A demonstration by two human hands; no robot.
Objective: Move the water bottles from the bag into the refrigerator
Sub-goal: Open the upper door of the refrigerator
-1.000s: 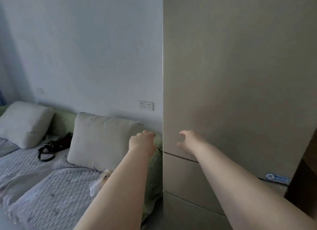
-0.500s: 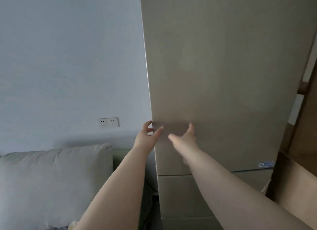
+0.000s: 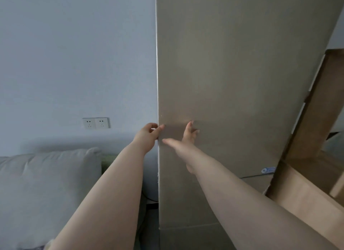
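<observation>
Two bare forearms extend from the bottom edge of the view toward a tall, matte beige-grey refrigerator door (image 3: 232, 82). The door stands closed, and it fills the centre and right of the view.

The left hand (image 3: 147, 136) is at the door's left vertical edge. Its fingers (image 3: 151, 125) curl around that edge from the wall side, while the thumb lies across the front face, so the hand pinches the edge lightly; the fingertips behind the edge are hidden.

The right hand (image 3: 188, 138) is held open against the door front, just beside the left hand. Its fingers are spread apart and point upward, the tips touching or nearly touching the surface, and the thumb juts out to the left. It holds nothing.

A horizontal seam low on the refrigerator separates the upper door from a lower panel. A small blue-and-white sticker (image 3: 268, 170) sits at the door's lower right corner.

To the left lies a pale grey fabric cushion (image 3: 46, 184). To the right stands a brown wooden shelf unit (image 3: 316, 128). Farthest back, a white double wall socket (image 3: 96, 123) is mounted on the pale grey wall (image 3: 74, 54).

No water bottles or bag are in view.
</observation>
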